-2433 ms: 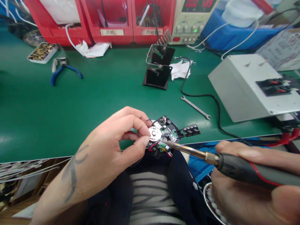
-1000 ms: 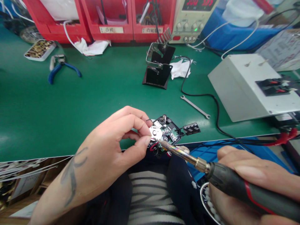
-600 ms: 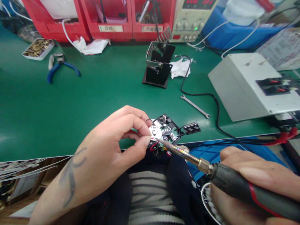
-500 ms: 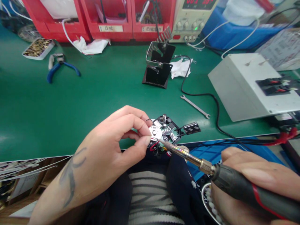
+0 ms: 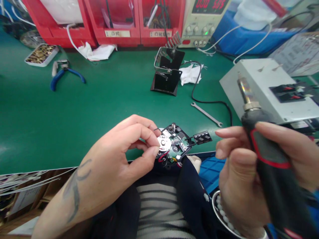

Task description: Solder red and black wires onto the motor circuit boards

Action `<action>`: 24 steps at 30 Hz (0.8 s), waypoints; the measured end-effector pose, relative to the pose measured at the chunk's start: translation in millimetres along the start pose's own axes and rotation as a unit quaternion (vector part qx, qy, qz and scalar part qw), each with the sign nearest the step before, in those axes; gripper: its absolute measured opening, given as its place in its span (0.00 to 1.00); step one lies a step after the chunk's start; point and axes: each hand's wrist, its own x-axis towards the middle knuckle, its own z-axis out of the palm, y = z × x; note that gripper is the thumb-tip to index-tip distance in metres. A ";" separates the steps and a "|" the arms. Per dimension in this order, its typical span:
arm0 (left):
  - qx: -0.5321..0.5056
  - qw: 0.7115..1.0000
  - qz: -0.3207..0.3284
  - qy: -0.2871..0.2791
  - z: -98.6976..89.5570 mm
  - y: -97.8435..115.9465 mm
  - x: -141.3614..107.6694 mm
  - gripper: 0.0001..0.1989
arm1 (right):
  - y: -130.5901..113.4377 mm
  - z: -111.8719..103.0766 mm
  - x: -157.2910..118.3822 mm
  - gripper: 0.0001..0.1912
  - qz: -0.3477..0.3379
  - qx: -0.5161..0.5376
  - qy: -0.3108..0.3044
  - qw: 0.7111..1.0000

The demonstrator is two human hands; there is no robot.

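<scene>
A small electronic assembly (image 5: 178, 141) with a green circuit board, a white disc (image 5: 164, 142) and red and black wires lies at the table's front edge. My left hand (image 5: 132, 147) pinches its left side by the disc. A black piece with white marks (image 5: 203, 137) sticks out on the right of the assembly. At the right, my right hand (image 5: 249, 172) grips a soldering iron (image 5: 264, 142) by its black and red handle. The iron's metal tip points up and away, apart from the board.
A black iron stand (image 5: 165, 81) stands at the middle back, a wrench (image 5: 206, 114) nearer. A grey switch box (image 5: 264, 89) is on the right. Blue pliers (image 5: 63, 71) and a tray of brass parts (image 5: 42, 54) lie back left. Red bins (image 5: 114, 41) and a power supply (image 5: 199, 33) line the back.
My right hand has lifted the soldering iron off the board, moved it to the right and turned its tip upward. My left hand stays on the assembly.
</scene>
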 end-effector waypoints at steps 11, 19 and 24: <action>-0.010 1.000 -0.010 0.003 -1.5 -1.8 1.5 0.06 | 0.0 8.2 0.0 0.27 0.004 -0.030 -0.044 0.999; -0.179 0.980 -0.084 0.026 3.6 -3.2 7.6 0.06 | -0.8 12.9 -0.2 0.26 0.025 -0.022 -0.027 0.999; -0.156 0.986 -0.062 -0.016 1.5 -8.9 16.0 0.07 | 3.0 11.6 -0.1 0.27 0.021 -0.001 -0.029 0.999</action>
